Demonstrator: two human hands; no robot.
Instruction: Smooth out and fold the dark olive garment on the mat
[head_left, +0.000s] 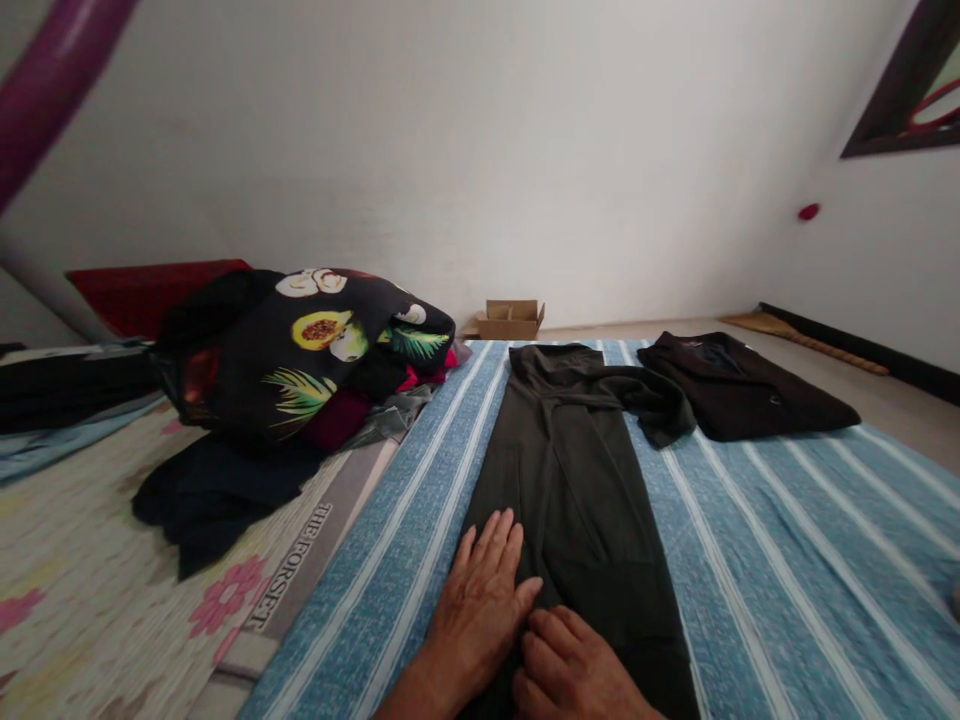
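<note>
A dark grey-green long-sleeved top (592, 490) lies lengthwise on the blue striped bedding, folded narrow, with one sleeve (664, 400) sticking out to the right at its far end. Flat on its left near part rests my left hand (480, 605), fingers stretched out. Just right of it, my right hand (574, 665) has its fingers curled down onto the same cloth, seemingly gripping it; the fingertips are hidden. A dark brown garment (750, 385), folded, lies beyond to the right, beside the sleeve.
To the left, a heap of clothes (330, 350) with a fruit-print piece on top sits on a flowered mat (225, 600). More folded clothes (71, 390) lie at the far left. A small cardboard box (510, 320) stands by the white wall. A blurred purple bar (56, 90) crosses the upper left.
</note>
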